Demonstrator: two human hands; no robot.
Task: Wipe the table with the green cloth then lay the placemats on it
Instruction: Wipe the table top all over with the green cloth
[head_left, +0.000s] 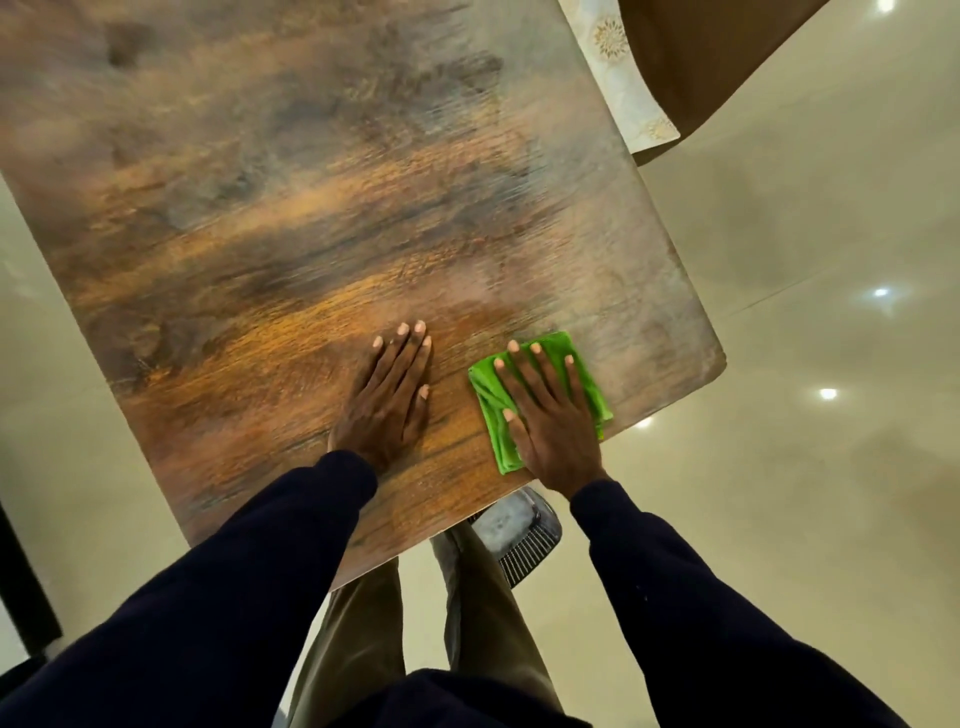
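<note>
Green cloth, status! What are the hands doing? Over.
Right hand flat on green cloth, near table corner. Left hand flat on table. Placemat beyond table, not laid. Nothing blocks the cloth.

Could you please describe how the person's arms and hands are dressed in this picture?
Both arms are covered by long, plain dark navy sleeves; the left sleeve and the right sleeve end at the wrists. The left hand and the right hand are bare, with no gloves, rings or watch in sight.
</note>
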